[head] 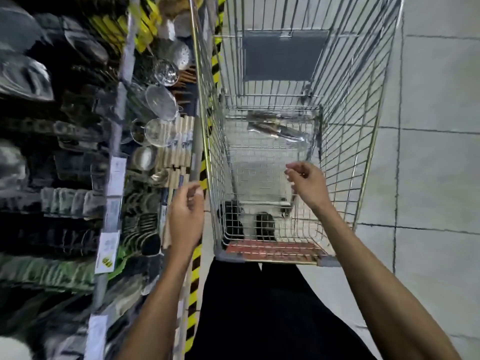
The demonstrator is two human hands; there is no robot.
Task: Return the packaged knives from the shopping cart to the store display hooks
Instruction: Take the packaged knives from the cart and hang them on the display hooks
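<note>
A wire shopping cart (345,141) stands in front of me. Two packaged knives (276,129) in clear wrapping lie on its floor near the far end. My right hand (307,184) hovers over the cart's near half, fingers loosely curled, holding nothing. My left hand (187,216) hangs just outside the cart's left rim, next to the display, also loosely curled and empty. The store display (166,157) on the left holds hanging kitchenware; its hooks are blurred.
Strainers and glass bowls (161,100) hang on the left shelving, with price tags (117,175) on its upright. Yellow-black hazard tape (196,271) runs along the shelf base. The cart's red handle bar (272,250) sits against my legs. Grey floor tiles lie to the right.
</note>
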